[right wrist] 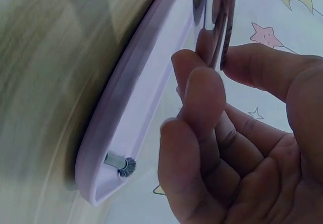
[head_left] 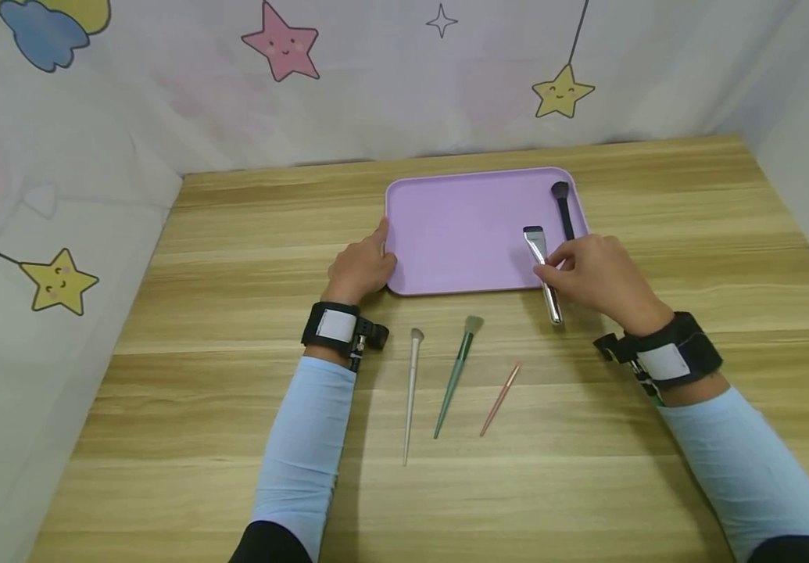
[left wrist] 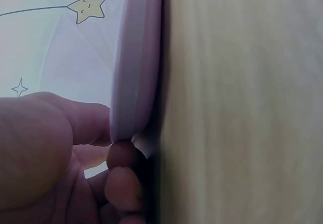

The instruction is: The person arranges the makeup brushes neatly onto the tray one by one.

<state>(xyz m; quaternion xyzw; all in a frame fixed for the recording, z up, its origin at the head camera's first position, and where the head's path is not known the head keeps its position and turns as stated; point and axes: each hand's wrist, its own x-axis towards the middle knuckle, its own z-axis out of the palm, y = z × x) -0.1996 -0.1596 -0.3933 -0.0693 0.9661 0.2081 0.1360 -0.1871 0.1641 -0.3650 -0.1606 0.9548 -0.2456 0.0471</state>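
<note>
A silver flat-topped makeup brush (head_left: 537,245) with dark bristles is pinched between the thumb and fingers of my right hand (head_left: 604,277), above the tray's near right edge. My left hand (head_left: 359,268) grips the left edge of the purple tray (head_left: 460,234); in the left wrist view its thumb is on the rim and other fingers are below. Inside the tray at right lies a black makeup brush (head_left: 563,207), its lower end hidden by my right hand. The right wrist view shows a brush head (right wrist: 121,164) in the tray's corner; I cannot tell which brush it is.
Three brushes lie on the wooden table (head_left: 235,258) in front of the tray: a pale silver one (head_left: 413,391), a green one (head_left: 456,375) and a small pink one (head_left: 499,400). A white curtain (head_left: 390,94) with printed stars stands behind the table.
</note>
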